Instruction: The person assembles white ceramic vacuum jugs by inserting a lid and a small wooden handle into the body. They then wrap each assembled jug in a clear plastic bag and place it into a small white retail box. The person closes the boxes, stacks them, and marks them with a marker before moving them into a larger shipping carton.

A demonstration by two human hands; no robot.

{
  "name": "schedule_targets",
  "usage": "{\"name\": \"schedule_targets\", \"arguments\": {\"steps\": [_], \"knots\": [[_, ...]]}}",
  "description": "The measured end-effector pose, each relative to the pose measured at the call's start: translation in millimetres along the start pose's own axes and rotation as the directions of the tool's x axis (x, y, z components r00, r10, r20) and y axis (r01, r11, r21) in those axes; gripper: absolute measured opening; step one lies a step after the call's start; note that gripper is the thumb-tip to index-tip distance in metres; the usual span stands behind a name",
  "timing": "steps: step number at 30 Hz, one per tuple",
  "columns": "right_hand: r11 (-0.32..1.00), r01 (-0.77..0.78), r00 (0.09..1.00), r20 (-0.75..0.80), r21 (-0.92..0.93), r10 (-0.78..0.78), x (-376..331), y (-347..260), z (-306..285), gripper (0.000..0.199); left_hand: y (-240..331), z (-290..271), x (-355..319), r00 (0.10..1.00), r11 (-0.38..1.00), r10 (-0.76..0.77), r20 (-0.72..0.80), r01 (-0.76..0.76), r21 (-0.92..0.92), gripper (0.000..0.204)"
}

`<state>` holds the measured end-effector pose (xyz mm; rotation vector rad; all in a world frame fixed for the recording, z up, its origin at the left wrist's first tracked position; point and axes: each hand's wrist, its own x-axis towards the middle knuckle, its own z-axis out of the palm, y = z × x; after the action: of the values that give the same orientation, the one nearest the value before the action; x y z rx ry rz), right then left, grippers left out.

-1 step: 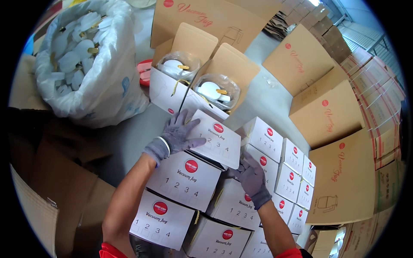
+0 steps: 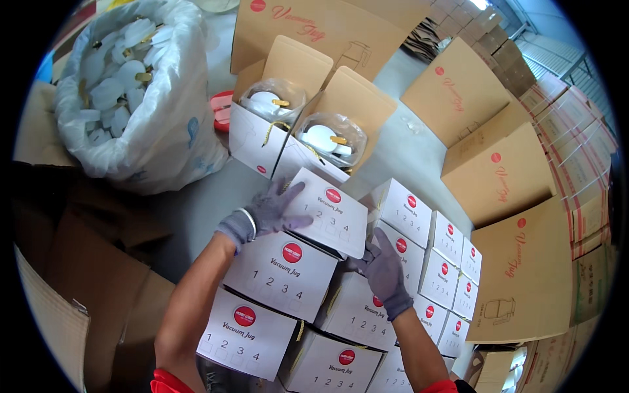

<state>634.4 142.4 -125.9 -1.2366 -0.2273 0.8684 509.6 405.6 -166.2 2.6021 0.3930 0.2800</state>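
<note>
At one white box (image 2: 331,226), left grip (image 2: 270,213) spread, right grip (image 2: 384,274) unclear, two open boxes (image 2: 252,147)

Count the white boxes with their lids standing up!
2: the left box, just right of the plastic bag, and the right box beside it. Others may be hidden.

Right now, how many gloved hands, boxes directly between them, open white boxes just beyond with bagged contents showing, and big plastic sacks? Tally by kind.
Gloved hands: 2, left hand and right hand
White box between them: 1
Open white boxes beyond: 2
Plastic sack: 1
Total: 6
</note>
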Motion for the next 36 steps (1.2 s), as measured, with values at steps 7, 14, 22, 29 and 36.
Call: {"name": "schedule_targets", "arguments": {"steps": [7,14,22,29,36], "knots": [[-0.042,0.357,0.873,0.349,-0.933,-0.341,9.9,16.3,4.9,0.063,-17.7,-1.1,-4.0,0.972,0.986,0.095,0.213,-0.063,-0.152,0.098],[-0.487,0.34,0.845,0.489,-0.805,-0.218,20.3,29.3,-5.8,0.053,-6.9,6.1,-6.7,0.971,0.997,-0.026,0.24,0.043,-0.066,0.085],[-0.209,0.376,0.805,0.43,-0.903,-0.41,146.6,-21.2,15.6,0.037,14.0,2.9,-14.1,0.949,0.979,-0.202,0.243,0.188,0.08,0.072],[-0.222,0.481,0.832,0.521,-0.848,-0.191,200.5,-18.9,-26.9,0.032,-18.8,30.7,8.8,0.93,0.965,-0.079,-0.36,-0.019,-0.262,0.029],[-0.464,0.511,0.757,0.634,-0.724,-0.156,142.7,-55.3,-50.5,0.048,-40.0,26.0,147.3,0.81,0.399,-0.584,-0.044,0.24,-0.885,0.048]]}}
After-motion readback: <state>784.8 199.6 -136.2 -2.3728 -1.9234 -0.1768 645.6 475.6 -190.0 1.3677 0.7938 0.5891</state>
